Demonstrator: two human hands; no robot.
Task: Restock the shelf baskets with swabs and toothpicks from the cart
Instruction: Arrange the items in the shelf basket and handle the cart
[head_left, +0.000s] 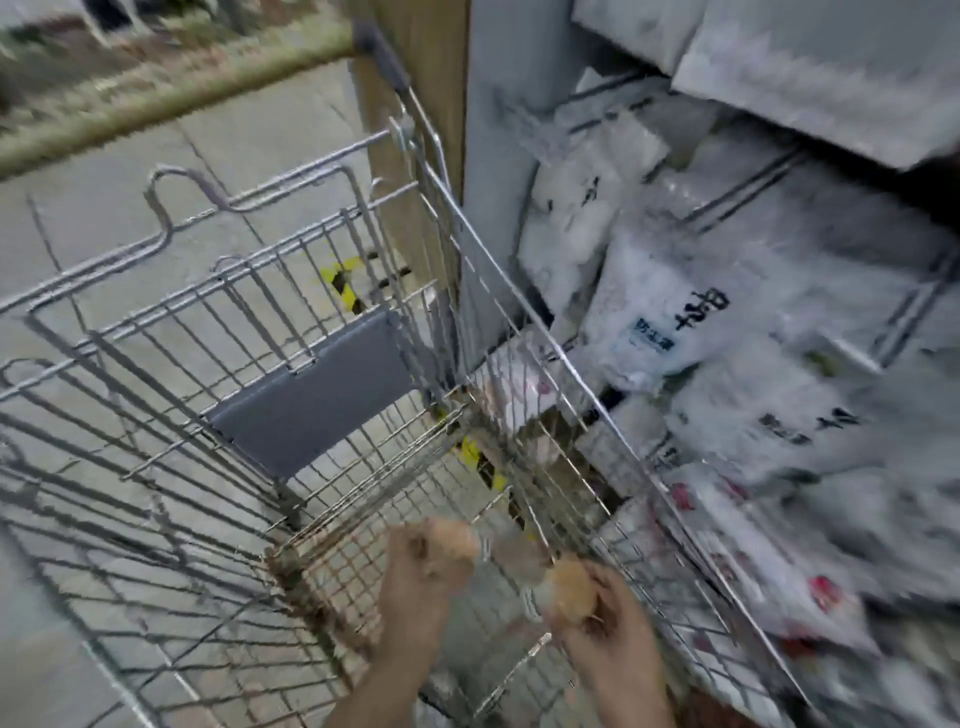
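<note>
Both hands are low inside the cart (311, 395), near its right wall, and each one holds a small pale-orange thing. The left hand (423, 577) has its fingers curled round one item (457, 543); the right hand (605, 610) pinches another (569, 592). The grip of each hand is thus closed on its item. Between the two items I see sth clear, maybe a plastic pack or tube, but the blur is too strong to say if these are swabs, toothpicks or one pack with two ends.

Progress, as I judge it: the wire floor of the cart looks nearly bare around the hands, so most stock seems already moved, or these are among the last pieces. This is a guess only, because the near corner of the cart is out of view. What the hands hold must yet go to the shelf.

The shelf baskets (779, 171) stand just beside the cart, on the right, and are well filled with white and clear packets (670, 312). Lower packets (779, 577) have red marks.

Writing: one packet has a small blue label and large dark characters, prob. East Asian script, not readable here. No brand can be read.

The grey flap (311, 395) of the cart's seat is up, and yellow-black tape (343, 283) marks the floor behind.
</note>
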